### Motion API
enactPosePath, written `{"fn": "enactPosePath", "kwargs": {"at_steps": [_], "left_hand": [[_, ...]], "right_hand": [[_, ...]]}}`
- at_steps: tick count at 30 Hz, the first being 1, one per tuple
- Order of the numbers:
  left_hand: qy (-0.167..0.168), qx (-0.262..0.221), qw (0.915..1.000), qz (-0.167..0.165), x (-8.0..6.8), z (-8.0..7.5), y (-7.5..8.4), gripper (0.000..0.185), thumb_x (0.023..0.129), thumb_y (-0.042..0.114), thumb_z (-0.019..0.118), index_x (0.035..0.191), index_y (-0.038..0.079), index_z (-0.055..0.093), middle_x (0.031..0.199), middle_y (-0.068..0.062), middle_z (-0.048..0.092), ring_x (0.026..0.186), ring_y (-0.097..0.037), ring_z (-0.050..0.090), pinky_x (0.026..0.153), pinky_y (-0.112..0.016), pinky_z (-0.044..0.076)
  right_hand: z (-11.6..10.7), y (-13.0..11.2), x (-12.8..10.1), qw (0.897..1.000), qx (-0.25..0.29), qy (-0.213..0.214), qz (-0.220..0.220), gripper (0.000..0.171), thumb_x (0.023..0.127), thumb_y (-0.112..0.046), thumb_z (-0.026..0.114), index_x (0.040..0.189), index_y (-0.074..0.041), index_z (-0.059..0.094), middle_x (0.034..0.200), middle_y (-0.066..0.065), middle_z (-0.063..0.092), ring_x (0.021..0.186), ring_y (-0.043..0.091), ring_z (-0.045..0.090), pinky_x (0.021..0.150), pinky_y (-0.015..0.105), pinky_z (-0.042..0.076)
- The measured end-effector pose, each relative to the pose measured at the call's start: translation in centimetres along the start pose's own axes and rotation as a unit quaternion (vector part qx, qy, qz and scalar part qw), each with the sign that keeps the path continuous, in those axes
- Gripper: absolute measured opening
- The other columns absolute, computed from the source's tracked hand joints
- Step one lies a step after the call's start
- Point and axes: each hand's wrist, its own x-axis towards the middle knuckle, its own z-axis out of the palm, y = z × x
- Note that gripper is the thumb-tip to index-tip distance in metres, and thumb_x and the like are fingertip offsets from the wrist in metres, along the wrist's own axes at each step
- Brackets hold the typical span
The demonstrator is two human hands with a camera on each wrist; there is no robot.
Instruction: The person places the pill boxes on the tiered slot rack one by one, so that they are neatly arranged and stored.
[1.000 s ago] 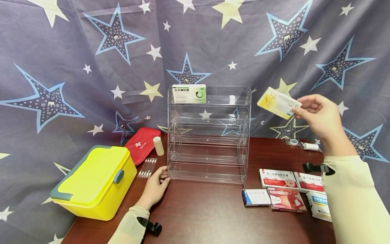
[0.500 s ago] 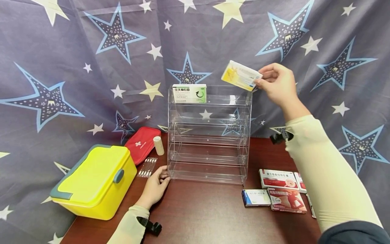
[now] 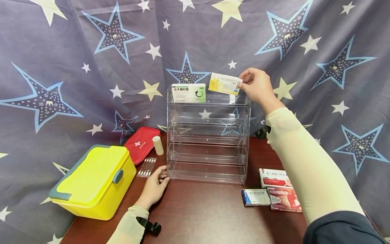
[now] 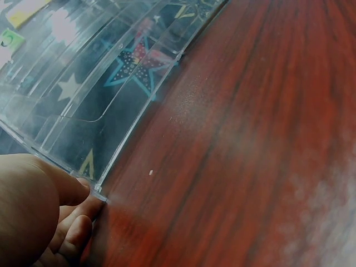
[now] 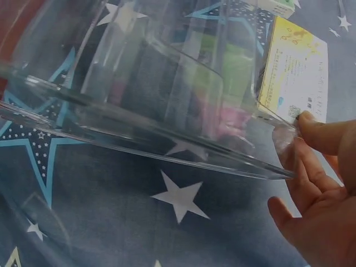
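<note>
Nearest on the dark wood table (image 3: 207, 210), the left hand (image 3: 154, 188) is laid against the lower left corner of the clear rack (image 3: 208, 135), its fingers (image 4: 78, 222) loosely bent against the plastic edge with nothing gripped. To its left a yellow case (image 3: 92, 181) is seen, with a strip of vials (image 3: 147, 167), a white roll (image 3: 158, 145) and a red pouch (image 3: 141, 144) behind it. On the right, 3 boxes (image 3: 272, 194) lie flat, partly covered by the right sleeve (image 3: 304, 166), so more may be hidden there. Farther back and higher, a yellow box (image 3: 224, 83) is pinched at its right end by the right hand (image 3: 257, 84), thumb and fingertips closed on it, and is held at the rack's top tier, just right of a green-and-white box (image 3: 188, 93) already standing there. Whether the yellow box touches the shelf cannot be told; in the right wrist view it is seen only through blurred plastic. The box is judged light and stiff enough for a 2-finger pinch, though thin card would dent under a hard squeeze; its short end or narrow sides are the best places to be taken hold of. The rack is judged rigid, slick and apt to slide. The print on every box is too small to be read. A starred cloth (image 3: 76, 67) hangs behind everything.
</note>
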Motion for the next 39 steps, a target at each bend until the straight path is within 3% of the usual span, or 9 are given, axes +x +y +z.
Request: {"fn": "enactPosePath", "kwargs": {"at_steps": [20, 39], "left_hand": [[0.001, 0.003, 1.0000, 0.008, 0.1, -0.1, 0.2, 0.044, 0.095, -0.004, 0.072, 0.138, 0.002, 0.061, 0.110, -0.011, 0.072, 0.102, -0.024, 0.070, 0.081, -0.028, 0.056], [0.000, -0.001, 1.0000, 0.004, 0.0, 0.0, 0.2, 0.045, 0.095, -0.004, 0.072, 0.138, 0.001, 0.061, 0.110, -0.011, 0.073, 0.103, -0.024, 0.071, 0.082, -0.028, 0.056]], "right_hand": [[1.0, -0.1, -0.6, 0.997, -0.061, -0.049, -0.016, 0.019, 0.098, -0.015, 0.073, 0.116, -0.010, 0.069, 0.107, 0.008, 0.070, 0.096, 0.023, 0.066, 0.080, 0.039, 0.051], [1.3, 0.5, -0.7, 0.996, -0.052, -0.056, -0.038, 0.016, 0.098, -0.011, 0.071, 0.112, -0.004, 0.070, 0.108, 0.012, 0.071, 0.098, 0.024, 0.068, 0.085, 0.038, 0.052]]}}
